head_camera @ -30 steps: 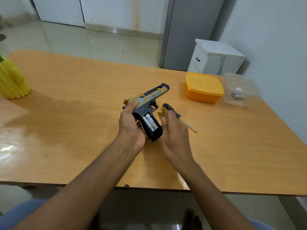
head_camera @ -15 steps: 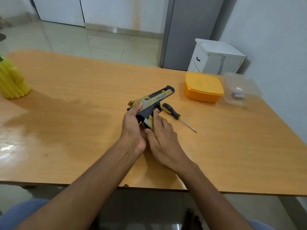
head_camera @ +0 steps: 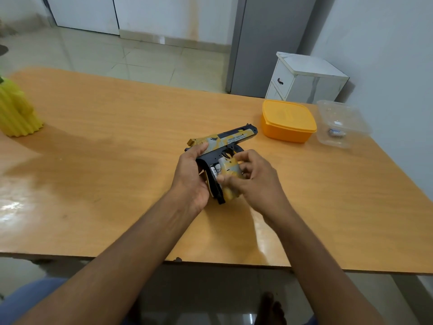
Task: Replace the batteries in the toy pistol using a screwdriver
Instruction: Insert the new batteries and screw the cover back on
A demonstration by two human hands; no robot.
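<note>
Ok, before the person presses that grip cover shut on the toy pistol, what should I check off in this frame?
1. Toy pistol steadied: ok, left hand holds its rear.
2. Batteries seated in the grip: ok, their ends show in the open slot; polarity cannot tell.
3. Grip cover in hand: ok, right hand holds it over the slot.
4. Cover flush: not ok, a gap beside it leaves the batteries showing.
5. Screwdriver in reach: cannot tell, not visible in this frame.
6. Table around the work clear: ok, the orange box and clear tub sit apart.
</note>
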